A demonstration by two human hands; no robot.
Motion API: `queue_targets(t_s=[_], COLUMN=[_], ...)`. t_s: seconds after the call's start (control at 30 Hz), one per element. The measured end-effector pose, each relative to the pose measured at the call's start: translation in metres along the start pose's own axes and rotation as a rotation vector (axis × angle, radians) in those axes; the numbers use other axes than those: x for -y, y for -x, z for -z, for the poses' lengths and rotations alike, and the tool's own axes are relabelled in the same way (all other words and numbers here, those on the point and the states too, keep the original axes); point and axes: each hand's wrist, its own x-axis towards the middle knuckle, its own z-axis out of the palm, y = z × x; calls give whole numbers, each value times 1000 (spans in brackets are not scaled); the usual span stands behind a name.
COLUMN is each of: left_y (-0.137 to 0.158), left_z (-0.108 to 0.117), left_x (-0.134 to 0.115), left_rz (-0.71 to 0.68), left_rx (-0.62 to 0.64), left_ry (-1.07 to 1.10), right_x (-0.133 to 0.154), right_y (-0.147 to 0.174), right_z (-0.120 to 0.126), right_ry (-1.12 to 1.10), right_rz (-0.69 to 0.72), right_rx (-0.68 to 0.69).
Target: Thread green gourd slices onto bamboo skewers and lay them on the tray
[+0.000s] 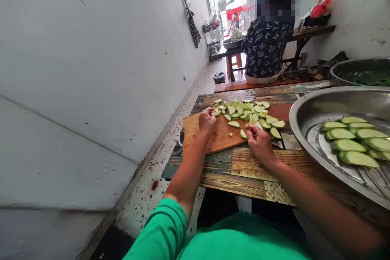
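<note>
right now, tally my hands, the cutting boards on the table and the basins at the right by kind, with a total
Hands, left hand and right hand: 2
Wooden cutting board: 1
Basins, near metal basin and far basin: 2
Total: 5

The slices [239, 110] by the cutting board [224, 138] show pale, whitish-green flesh edged in brighter green; the board itself is warm orange-brown. The surface [248, 162] is a patchwork: yellow-brown with dark wood grain, grey-green, reddish brown, and a cream patch flecked dark. The basin [300, 128] is silvery grey, its skewered slices [350, 145] pale green with greener rims. The near sleeve [163, 225] is plain vivid green. Ahead, a navy shirt [266, 46] bears a pale leaf-like print, and the hanging cloth [194, 30] is black-and-white check. The wall [91, 69] is greyish white, the floor [141, 195] pale with dark speckles.
</note>
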Motion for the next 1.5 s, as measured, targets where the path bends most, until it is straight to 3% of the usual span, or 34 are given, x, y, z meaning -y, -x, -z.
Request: queue_targets(t_s=[0.17,0.27,0.37,0.53,0.73,0.83,0.93,1.07,1.2,1.37,1.5], left_y=[13,23,27,25,26,27,26,22,22,24,25], left_z=[-4,-9,-16,-25,-16,-8,-3,-2,-3,2,4], left_x=[-23,-33,-33,-24,-35,-41,-36,-20,-12,-9,-3], left_rz=[-214,-368,-426,-380,-383,-311,-206,75,396,564,672], left_rx=[273,416,449,457,486,503,494,492,323,310,217], left_ry=[84,22,-99,-158,-207,-228,-100,371,867,1249,1411], right_x=[0,-1,-5,-14,-17,-16,-12,-7,-5,-5,-7], right_y=[-11,-14,-11,-6,-9,-10,-9,-3,6,17,23], right_z=[14,16,12,4,5,6,4,-1,-4,-9,-13], right_ry=[67,150,283,486,554,477,354,202,190,215,211], right_rz=[-75,-89,-39,79,124,117,136,178,206,309,415], right_rx=[-54,16,107,151,78,21,-35,54,165,200,150])
